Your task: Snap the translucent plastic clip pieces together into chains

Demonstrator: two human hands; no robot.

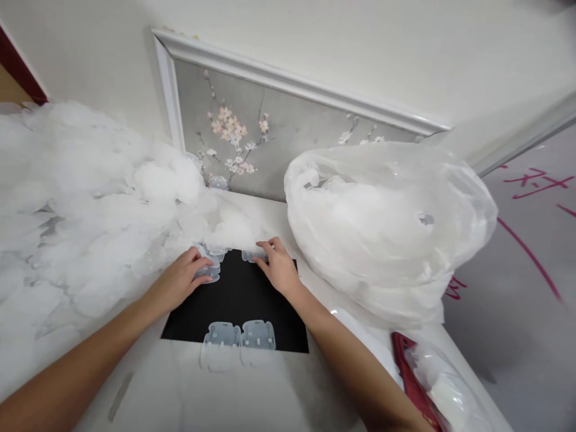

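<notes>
A black sheet (252,300) lies on the white table. Two translucent plastic pieces, a left one (221,346) and a right one (258,343), lie side by side across its near edge. At the sheet's far left corner my left hand (182,276) pinches a translucent piece (209,273), with similar pieces beside it. My right hand (279,267) is at the sheet's far edge, its thumb and fingers closed on another translucent piece (248,256), partly hidden by the fingers.
Translucent pieces form a large heap (90,204) on the left. An open plastic bag (387,240) of similar pieces stands at the right. Near the right edge are a red object (411,378) and a clear bag (450,384). A framed floral panel (279,126) is behind.
</notes>
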